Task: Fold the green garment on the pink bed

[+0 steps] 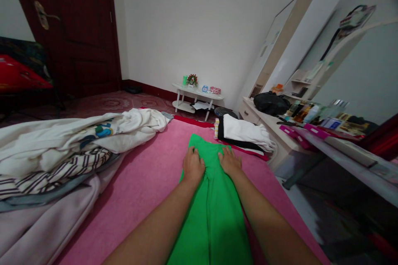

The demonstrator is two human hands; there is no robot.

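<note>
A bright green garment [211, 211] lies lengthwise on the pink bed cover [149, 178], running from under my arms to the far end. My left hand [192, 165] rests flat on its left side, fingers stretched forward. On its right side my right hand [229, 160] presses down the same way, fingers extended. Neither hand grips the cloth. The two hands lie a little apart, with a raised strip of green fabric between them.
A heap of white and striped clothes [68, 145] covers the bed's left side. Folded white and black clothes [245, 132] sit at the far right corner. A cluttered dresser [298, 132] with a black bag stands right; a small white table [197, 95] and dark door [81, 29] beyond.
</note>
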